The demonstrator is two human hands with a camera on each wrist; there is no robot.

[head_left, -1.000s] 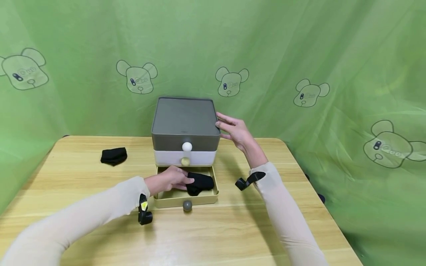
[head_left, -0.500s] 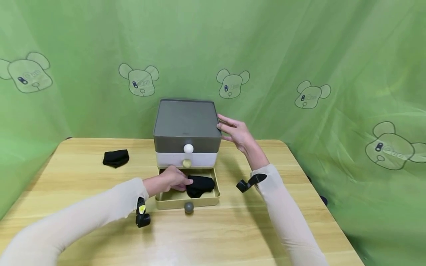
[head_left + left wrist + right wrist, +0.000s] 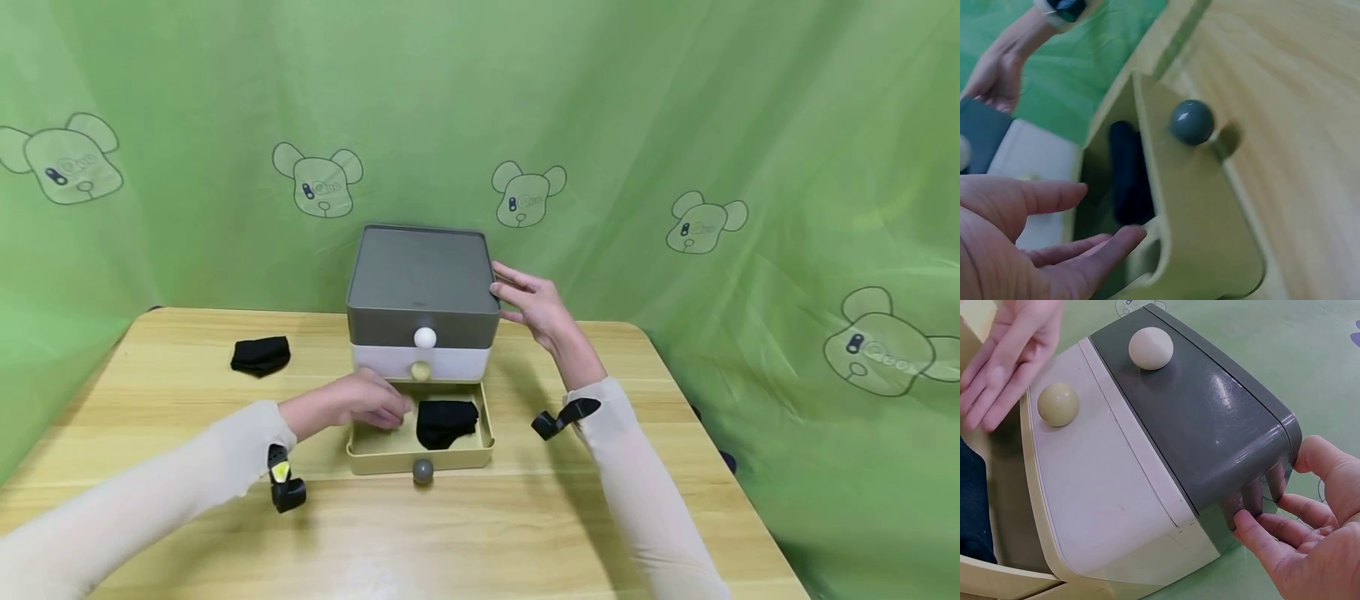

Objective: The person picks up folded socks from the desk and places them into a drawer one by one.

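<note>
A three-tier drawer box [image 3: 420, 325] has a grey top, a white middle and a beige bottom drawer [image 3: 375, 463] pulled out. Inside that drawer lies a folded black cloth [image 3: 447, 423], sock-like in shape, toward its right side. My left hand [image 3: 367, 398] is over the drawer's left part, apart from the cloth; in the left wrist view its thumb and fingers are spread with nothing between them. On the box's right side, my right hand [image 3: 534, 305] rests its fingertips against the grey tier, fingers extended, as the right wrist view shows.
A second folded black cloth [image 3: 260, 356] lies on the wooden table [image 3: 480, 533], left of the box. Round knobs stick out from the drawer fronts, with a grey knob [image 3: 423, 472] on the pulled-out one. A green curtain [image 3: 420, 100] hangs close behind the table.
My left hand has let go of the black cloth and moved left from it, leaving it in the drawer. My right hand stays at the box's side.
</note>
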